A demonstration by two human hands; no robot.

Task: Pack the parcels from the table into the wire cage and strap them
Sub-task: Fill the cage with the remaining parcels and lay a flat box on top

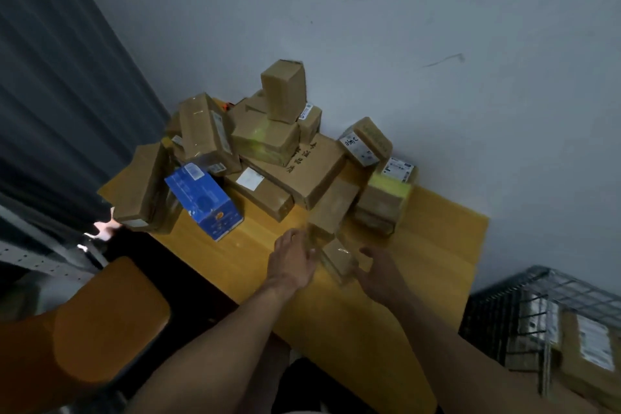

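A pile of brown cardboard parcels (268, 141) and one blue box (205, 200) sits on the yellow table (430, 245) against the wall. A small taped brown parcel (337, 260) lies at the near end of the pile. My left hand (294, 255) is at its left side and my right hand (379, 270) at its right side, fingers spread; blur hides whether they touch it. The wire cage (551, 296) stands at the lower right with parcels (591, 349) inside.
A dark curtain (67, 94) hangs on the left. An orange chair seat (100, 316) stands by the table's near left corner. A grey perforated shelf (40, 262) is behind the chair. The grey wall (403, 27) backs the table.
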